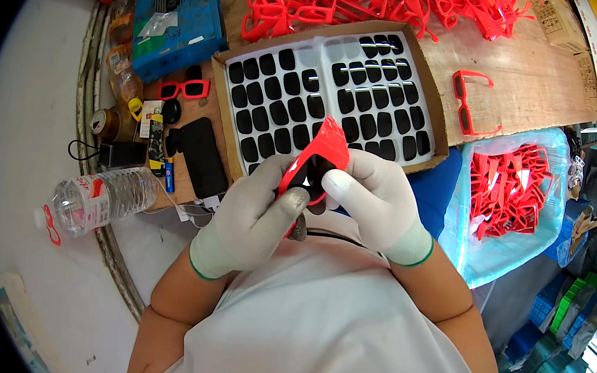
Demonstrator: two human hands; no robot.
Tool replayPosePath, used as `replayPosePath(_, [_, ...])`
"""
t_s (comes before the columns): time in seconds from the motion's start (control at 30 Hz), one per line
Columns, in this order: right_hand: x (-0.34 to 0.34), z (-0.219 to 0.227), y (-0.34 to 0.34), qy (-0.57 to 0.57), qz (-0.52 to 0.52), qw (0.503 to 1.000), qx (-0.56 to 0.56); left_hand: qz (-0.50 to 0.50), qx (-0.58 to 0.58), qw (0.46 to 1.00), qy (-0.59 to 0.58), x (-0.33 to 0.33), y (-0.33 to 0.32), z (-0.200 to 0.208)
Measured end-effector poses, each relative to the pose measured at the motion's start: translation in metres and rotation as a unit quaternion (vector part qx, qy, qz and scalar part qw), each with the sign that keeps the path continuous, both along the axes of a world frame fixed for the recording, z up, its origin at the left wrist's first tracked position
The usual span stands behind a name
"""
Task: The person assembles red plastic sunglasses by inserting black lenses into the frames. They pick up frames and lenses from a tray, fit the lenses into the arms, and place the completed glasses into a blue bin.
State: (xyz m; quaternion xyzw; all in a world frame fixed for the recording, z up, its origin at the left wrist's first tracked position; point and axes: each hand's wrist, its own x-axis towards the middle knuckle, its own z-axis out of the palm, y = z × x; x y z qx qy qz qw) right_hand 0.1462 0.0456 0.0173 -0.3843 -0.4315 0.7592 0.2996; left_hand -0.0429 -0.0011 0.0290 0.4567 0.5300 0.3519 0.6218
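Red glasses frame [319,156] gripped by both gloved hands [259,211] [378,199] above cluttered wooden table [539,81].

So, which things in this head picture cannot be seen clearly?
- Red glasses frame: its lower part is hidden by the gloved left hand and right hand.
- Whether a lens sits in that frame: fingers cover it.
- Lens tray: near edge hidden behind the hands.
- Blue bag of red frames: the contents are blurred by the plastic.

Wooden worktable [539,81], pale grey floor [26,119], bright light.
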Motion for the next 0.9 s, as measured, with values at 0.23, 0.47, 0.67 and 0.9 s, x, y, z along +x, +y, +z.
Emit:
replayPosePath(0.23, [0.007,-0.007,0.002,-0.07,0.03,0.997,0.024,-0.007,-0.063,0.998,-0.014,-0.005,0.005,-0.003])
replayPosePath(0.47, [0.003,-0.005,0.001,-0.055,0.011,0.998,0.029,-0.024,-0.068,0.997,-0.013,-0.01,0.001,-0.004])
replayPosePath(0.67, [0.005,-0.02,0.004,-0.061,0.024,0.998,0.013,-0.019,-0.127,0.986,-0.109,-0.018,0.001,-0.007])
replayPosePath(0.9, [0.004,-0.006,0.002,0.009,0.026,0.999,-0.034,-0.014,-0.095,0.988,-0.118,-0.021,-0.004,-0.014])
